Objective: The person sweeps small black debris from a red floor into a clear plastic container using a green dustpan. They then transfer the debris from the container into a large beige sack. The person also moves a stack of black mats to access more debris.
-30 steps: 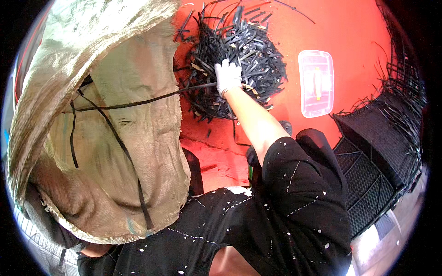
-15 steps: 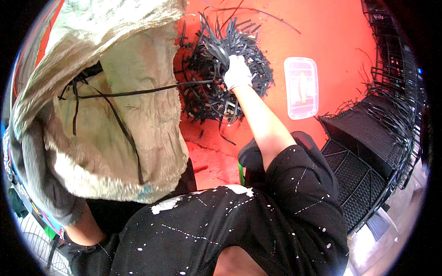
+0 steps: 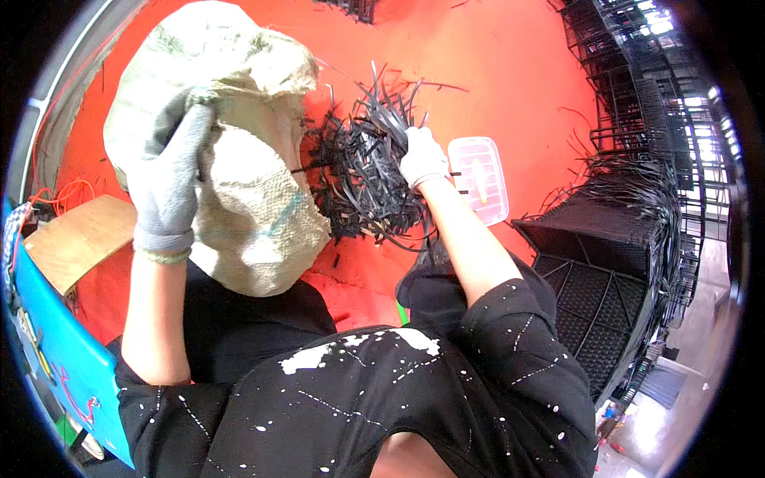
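Observation:
My left hand (image 3: pixel 166 187), in a grey glove, grips the gathered edge of a pale woven sack (image 3: pixel 259 211) on the left. Its fingers are closed on the cloth, and the sack's folds hide most of its inside. In a white glove, my right hand (image 3: pixel 424 159) is closed at the right side of a heap of black plastic strips (image 3: pixel 362 179). Some strips run into its grip, and a short end sticks out above the fingers. The heap lies on the red floor, against the sack's right edge.
A clear plastic lid or shallow box (image 3: pixel 480 182) lies right of my right hand. Black woven baskets (image 3: pixel 594 307) with loose strand ends stand along the right. A wooden board (image 3: pixel 84 239) and a blue panel (image 3: pixel 68 358) are at the left.
My left hand has come up from the sack's near left rim to its upper edge. The wide mouth has folded over, hiding the strips inside. My right hand stays at the heap.

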Motion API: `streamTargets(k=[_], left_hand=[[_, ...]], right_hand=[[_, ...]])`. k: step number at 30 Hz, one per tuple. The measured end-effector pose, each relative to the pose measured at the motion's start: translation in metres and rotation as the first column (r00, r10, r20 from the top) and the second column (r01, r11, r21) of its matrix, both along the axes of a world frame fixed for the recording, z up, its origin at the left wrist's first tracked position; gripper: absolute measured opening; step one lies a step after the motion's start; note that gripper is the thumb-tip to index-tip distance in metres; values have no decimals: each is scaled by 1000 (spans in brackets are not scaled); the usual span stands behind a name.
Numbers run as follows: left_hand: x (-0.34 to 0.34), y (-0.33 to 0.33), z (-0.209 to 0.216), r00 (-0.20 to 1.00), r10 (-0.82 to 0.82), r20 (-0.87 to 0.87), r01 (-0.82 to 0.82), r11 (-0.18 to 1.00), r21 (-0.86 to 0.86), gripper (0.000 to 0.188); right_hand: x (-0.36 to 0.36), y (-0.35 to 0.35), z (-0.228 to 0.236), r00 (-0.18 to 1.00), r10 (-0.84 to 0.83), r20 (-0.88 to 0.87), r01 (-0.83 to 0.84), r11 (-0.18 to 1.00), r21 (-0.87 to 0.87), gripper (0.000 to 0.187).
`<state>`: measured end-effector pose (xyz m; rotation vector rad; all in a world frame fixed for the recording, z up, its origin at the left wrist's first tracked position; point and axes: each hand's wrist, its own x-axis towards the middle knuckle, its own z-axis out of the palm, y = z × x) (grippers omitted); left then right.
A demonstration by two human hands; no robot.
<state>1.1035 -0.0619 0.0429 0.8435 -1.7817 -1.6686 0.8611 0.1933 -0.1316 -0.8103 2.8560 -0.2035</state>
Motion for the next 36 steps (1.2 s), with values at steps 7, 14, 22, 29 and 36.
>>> streamTargets(k=[7,14,22,29,36], left_hand=[[1,13,10,997,-18,-70,28,991,134,30],[-1,11,8,955,18,-298,38,983,181,27],[6,15,11,978,-36,-206,82,973,217,26],[11,11,18,986,-82,-145,115,966,232,29],[38,-13,19,915,61,-398,59,957,284,28]], right_hand=[[10,5,60,962,260,82,-270,950,157,23],[3,21,109,913,380,149,-408,841,357,25],[63,-72,143,801,543,253,-576,814,75,31],[73,-225,104,688,715,126,-632,675,-380,37],[143,-345,168,478,595,-646,-878,305,-368,33]])
